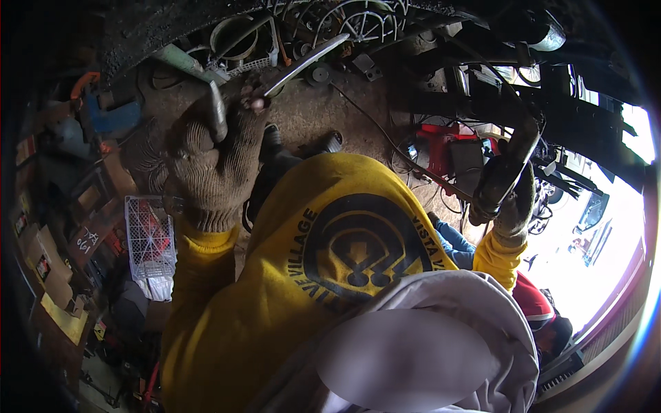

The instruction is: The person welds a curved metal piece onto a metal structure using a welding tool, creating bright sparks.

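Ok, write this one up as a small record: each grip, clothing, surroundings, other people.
Left grip: knit-gloved; silvery rod against it, long metal strip near fingertips; hold unclear
Right grip: gloved, apparently wrapped around a dark elongated object; exact kind unclear
Clothing: yellow sweatshirt, dark round print
Left side: white lattice crate
Other person: red top, lower right

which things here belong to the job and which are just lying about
In the job, it seems: shiny metal rod by the left hand; metal bar at the right hand.
Lying about, it seems: white plastic crate; cardboard.
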Tool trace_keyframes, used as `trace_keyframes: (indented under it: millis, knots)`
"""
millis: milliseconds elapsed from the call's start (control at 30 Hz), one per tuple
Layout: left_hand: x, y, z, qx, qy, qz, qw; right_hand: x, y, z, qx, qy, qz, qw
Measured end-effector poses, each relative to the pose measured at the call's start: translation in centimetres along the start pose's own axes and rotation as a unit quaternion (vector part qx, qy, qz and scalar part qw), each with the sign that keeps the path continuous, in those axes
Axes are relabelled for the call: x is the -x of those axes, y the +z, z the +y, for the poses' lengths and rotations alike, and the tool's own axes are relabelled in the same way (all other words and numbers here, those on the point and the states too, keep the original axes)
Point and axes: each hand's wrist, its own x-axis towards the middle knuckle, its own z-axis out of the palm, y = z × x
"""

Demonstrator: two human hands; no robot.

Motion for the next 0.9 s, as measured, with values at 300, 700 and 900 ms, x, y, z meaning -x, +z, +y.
trace_keyframes:
  millis: [300, 700, 900]
  knots:
    - [-6.0, -1.3, 2.6, -0.102, 0.21, 0.026, 0.972, 0.5, 0.1, 1.0, -0.047, 0.026, 0.022, 0.998]
    - [-7.3, -1.4, 2.3, 0.085, 0.118, 0.005, 0.989, 0.4, 0.3, 0.9, -0.079, 0.093, 0.042, 0.992]
    - [-7.5, -1.2, 1.3, 0.05, 0.168, 0.041, 0.984, -0.2, 0.3, 0.3, -0.076, 0.093, 0.024, 0.992]
